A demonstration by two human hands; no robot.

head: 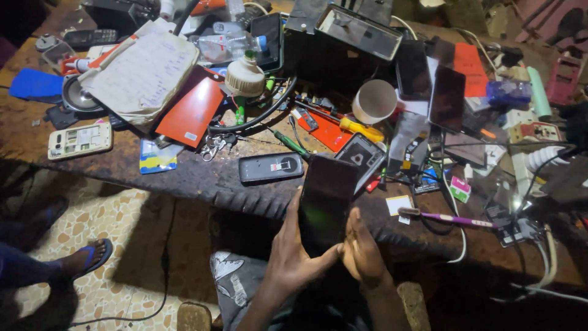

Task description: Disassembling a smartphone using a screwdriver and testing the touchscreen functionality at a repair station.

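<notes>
Above cluttered workbench [202, 178]: both hands [294, 257] [361, 254] clasp dark phone [324, 202].

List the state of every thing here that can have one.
Smartphone: screen dark, held upright in both hands.
Left hand: gripping the smartphone's side.
Right hand: fingers on its lower edge.
Paper cup: tipped on its side.
Back-less phone: lying open, insides showing.

smartphone [324, 199] | black, screen dark | upright, tilted | above table edge
</notes>
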